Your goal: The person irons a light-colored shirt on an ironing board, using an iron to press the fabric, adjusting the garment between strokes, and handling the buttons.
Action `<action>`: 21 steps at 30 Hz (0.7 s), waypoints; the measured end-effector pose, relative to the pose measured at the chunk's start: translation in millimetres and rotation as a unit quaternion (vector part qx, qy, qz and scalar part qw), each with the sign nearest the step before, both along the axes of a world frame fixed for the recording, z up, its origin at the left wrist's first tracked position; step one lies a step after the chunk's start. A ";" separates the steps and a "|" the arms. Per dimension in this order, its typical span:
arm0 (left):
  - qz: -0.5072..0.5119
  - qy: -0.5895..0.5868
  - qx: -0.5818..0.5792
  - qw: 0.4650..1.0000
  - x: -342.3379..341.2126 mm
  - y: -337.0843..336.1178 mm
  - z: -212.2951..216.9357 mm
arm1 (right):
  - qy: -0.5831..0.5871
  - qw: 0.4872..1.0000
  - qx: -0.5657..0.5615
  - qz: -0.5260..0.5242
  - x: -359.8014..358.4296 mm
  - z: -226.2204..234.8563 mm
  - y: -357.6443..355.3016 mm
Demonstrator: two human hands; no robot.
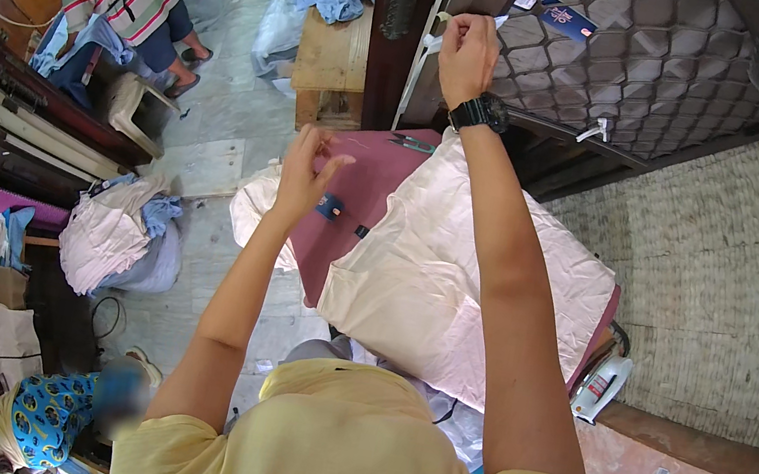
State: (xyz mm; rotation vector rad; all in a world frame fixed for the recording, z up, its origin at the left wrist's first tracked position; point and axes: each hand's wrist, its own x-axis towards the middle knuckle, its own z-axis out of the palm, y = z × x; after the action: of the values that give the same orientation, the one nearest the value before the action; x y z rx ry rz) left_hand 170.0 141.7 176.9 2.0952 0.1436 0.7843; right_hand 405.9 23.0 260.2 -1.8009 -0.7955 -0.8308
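Arms (pixel 512 261) up and stretched forward, coming in from the lower edge. Right hand (pixel 470 55) reaches farther out, elbow almost straight, black watch (pixel 481 113) on the wrist, fingers bent and tips bunched beside white ties (pixel 432 44) on the edge of a lattice gate (pixel 629 88). Small in view, so cannot tell if those fingers actually pinch a tie. Left hand (pixel 304 178) is lower and nearer, raised over a maroon padded board (pixel 380 176), elbow bent, fingers loosely curled, thumb spread to the right; looks free of any grasp. Cream garment (pixel 414 274) lies spread on the board, partly under the right forearm. On bare maroon padding: green thread snips (pixel 411 142) near the far edge, 1 small navy tag (pixel 330 206) just beside the left wrist. 1 navy card (pixel 568 19) at the gate, right of the right hand. White iron (pixel 601 390) beside the board's right end.
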 end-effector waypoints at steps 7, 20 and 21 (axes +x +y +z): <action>-0.022 0.038 -0.048 0.998 -23.1 11.5 -40.9 | 0.089 0.990 -0.019 -0.106 -9.3 10.9 -8.3; -0.138 0.166 -0.036 0.976 -21.0 -65.1 -112.8 | 0.194 0.961 -0.158 -0.119 -118.2 -148.0 -264.2; -0.144 0.168 -0.015 0.975 -17.3 -72.0 -117.5 | 0.143 0.954 -0.209 -0.162 -141.5 -178.9 -309.1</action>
State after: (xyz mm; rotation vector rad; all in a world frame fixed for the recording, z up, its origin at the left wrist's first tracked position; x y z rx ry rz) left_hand 152.7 69.7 59.4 2.1438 0.0321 0.2500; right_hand 264.3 -286.1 81.4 -2.4113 -0.5161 -0.6093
